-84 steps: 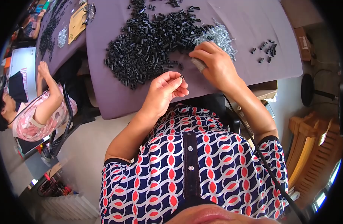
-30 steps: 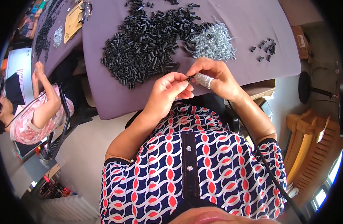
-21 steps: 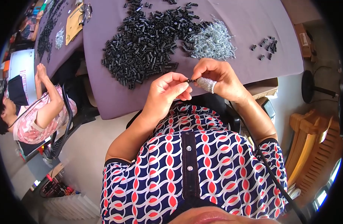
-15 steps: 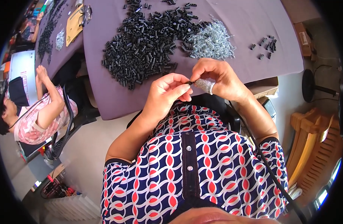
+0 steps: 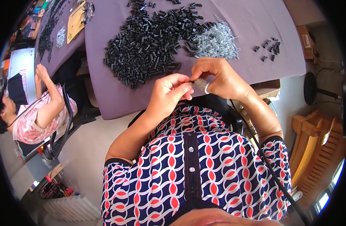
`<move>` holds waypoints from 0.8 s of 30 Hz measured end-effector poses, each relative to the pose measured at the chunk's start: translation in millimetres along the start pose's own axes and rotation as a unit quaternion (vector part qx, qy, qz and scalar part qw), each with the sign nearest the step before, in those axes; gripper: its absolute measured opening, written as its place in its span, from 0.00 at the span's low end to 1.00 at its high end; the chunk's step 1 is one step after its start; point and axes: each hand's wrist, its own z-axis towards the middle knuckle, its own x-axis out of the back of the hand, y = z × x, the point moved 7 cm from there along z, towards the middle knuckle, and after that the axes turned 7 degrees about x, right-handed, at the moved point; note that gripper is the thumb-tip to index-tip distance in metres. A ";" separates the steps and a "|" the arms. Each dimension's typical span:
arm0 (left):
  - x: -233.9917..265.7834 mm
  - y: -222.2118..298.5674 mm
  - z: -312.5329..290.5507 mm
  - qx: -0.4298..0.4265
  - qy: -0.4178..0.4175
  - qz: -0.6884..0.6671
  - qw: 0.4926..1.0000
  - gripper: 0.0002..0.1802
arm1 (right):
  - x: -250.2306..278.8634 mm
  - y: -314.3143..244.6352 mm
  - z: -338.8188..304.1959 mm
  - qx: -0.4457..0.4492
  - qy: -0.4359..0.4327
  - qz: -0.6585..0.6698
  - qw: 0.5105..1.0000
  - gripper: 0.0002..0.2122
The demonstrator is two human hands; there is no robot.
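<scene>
In front of my body, at the table's near edge, both my hands meet fingertip to fingertip. My left hand (image 5: 168, 94) pinches a small black plastic piece (image 5: 191, 81), mostly hidden by the fingers. Against that same piece press the closed fingers of my right hand (image 5: 227, 81); a whitish wrap (image 5: 201, 84) covers its thumb. Just beyond the hands lies a large heap of short black tubular plastic parts (image 5: 146, 51). Touching the heap's right side is a smaller pile of shiny, transparent or silvery little pieces (image 5: 218, 40), too fine to make out singly.
Several black parts (image 5: 273, 48) lie apart on the right of the purple-grey tablecloth (image 5: 252, 22). At left, another person (image 5: 43, 113) sits by a second table with similar piles, a yellow envelope (image 5: 75, 24) and eyeglasses (image 5: 88, 12). Wooden furniture (image 5: 316, 147) and a cardboard box (image 5: 306, 41) stand right.
My right hand has turned slightly inward, its wrapped thumb drawing closer to the black piece. Less of that piece shows now. My left hand stays nearly in place.
</scene>
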 end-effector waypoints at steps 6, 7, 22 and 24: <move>-6.1 -7.6 2.6 0.004 -0.010 0.007 1.000 0.08 | -7.3 16.6 -11.9 -0.064 0.051 0.097 0.992 0.09; -7.4 -6.4 2.4 -0.004 -0.023 0.025 0.999 0.08 | -8.2 16.5 -12.6 -0.064 0.052 0.099 0.992 0.09; -7.6 4.4 3.9 0.039 0.014 -0.194 0.980 0.09 | 5.7 -19.0 -20.6 0.071 0.143 -0.078 0.984 0.27; -9.2 1.2 3.8 0.056 0.024 -0.227 0.972 0.09 | 1.8 -16.9 -16.9 0.107 0.150 -0.133 0.974 0.29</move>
